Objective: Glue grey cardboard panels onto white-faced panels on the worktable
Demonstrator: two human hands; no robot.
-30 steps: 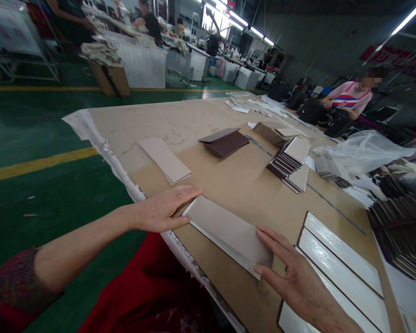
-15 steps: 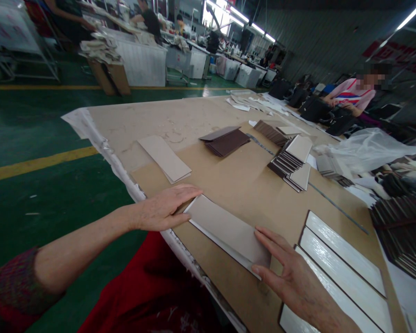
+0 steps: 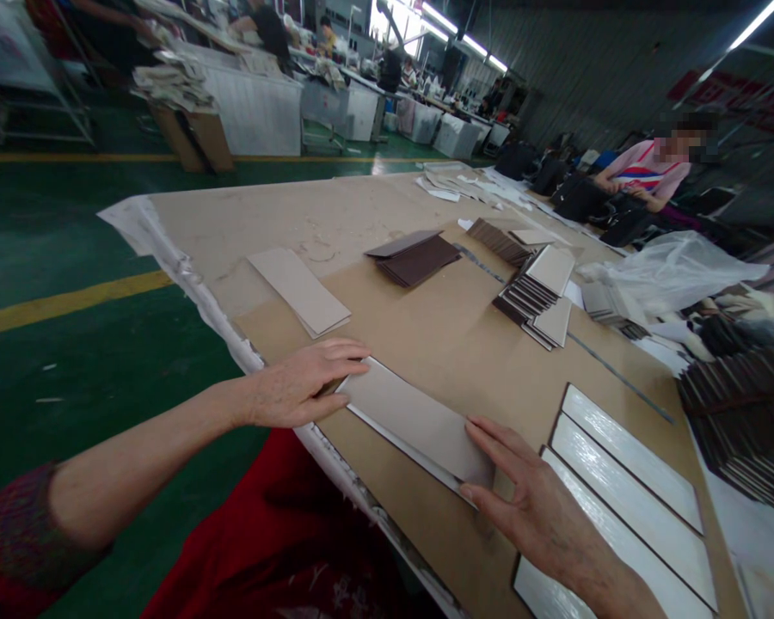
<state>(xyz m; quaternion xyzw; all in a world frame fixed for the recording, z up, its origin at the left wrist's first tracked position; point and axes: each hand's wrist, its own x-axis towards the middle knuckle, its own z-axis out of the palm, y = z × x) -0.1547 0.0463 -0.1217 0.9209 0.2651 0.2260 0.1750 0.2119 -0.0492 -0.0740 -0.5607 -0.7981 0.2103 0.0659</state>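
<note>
A beige rectangular panel (image 3: 413, 413) lies near the table's front edge, over a white piece whose edge shows along its near side. My left hand (image 3: 313, 378) grips its left end, thumb on the near side and fingers on the far corner. At the right end, my right hand (image 3: 522, 490) holds the panel between thumb and fingers. Right of it lie several strips with a shiny white face (image 3: 625, 473) and dark edges, partly under my right forearm. Beyond my left hand rest loose beige panels (image 3: 300, 292).
Folded dark brown pieces (image 3: 419, 260) and a stack of dark-edged panels (image 3: 535, 292) stand farther back on the table (image 3: 232, 223). A metal ruler-like strip (image 3: 619, 376) lies right. Dark stacked pieces (image 3: 741, 421) line the right side. A co-worker (image 3: 645, 176) sits beyond.
The view has shifted slightly, so everything sits a little farther left and up. Both hands keep their hold on the panel's ends, and the panel's near edge lies a little closer to the white piece.
</note>
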